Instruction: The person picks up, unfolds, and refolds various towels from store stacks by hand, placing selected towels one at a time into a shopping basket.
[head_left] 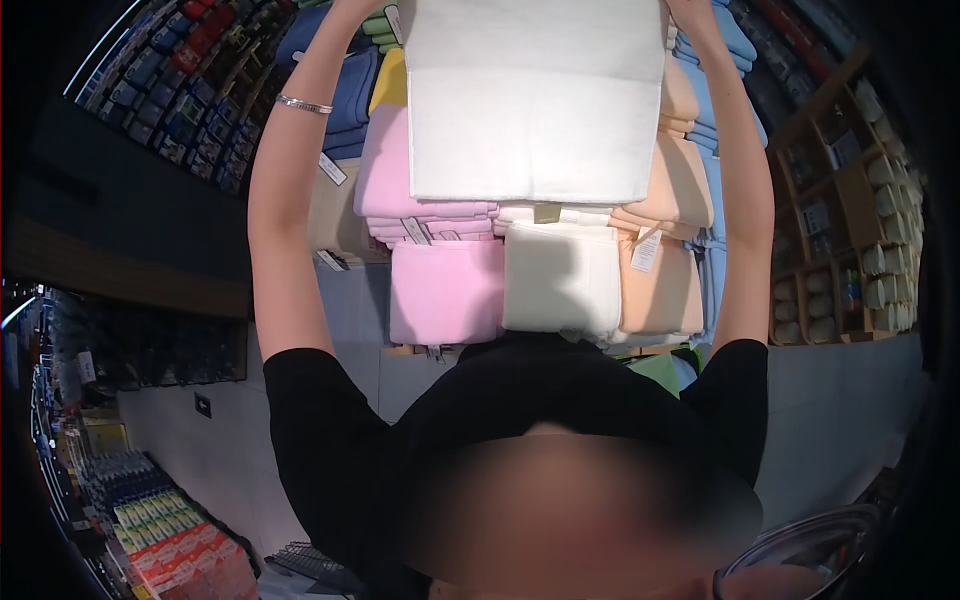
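A white towel (pixel 535 110) is spread out in front of me, its lower edge over the stacks of folded towels. At its upper right edge, my right hand (pixel 686 10) is closed on it, partly cut off by the frame. Near the upper left corner is my left hand (pixel 364 5), almost wholly outside the picture, so its fingers are hidden. Pink folded towels (pixel 447 290) lie left of a folded white stack (pixel 562 275). Peach folded towels (pixel 662 290) are on the right, with a paper tag (pixel 645 250) hanging from them.
Blue towels (pixel 350 95), a yellow towel (pixel 390 82) and beige towels (pixel 340 205) flank the display on the left. Light blue towels (pixel 716 45) line its right side. Wooden shelves (pixel 835 200) hold goods at far right. Red and green packages (pixel 185 550) sit low at left.
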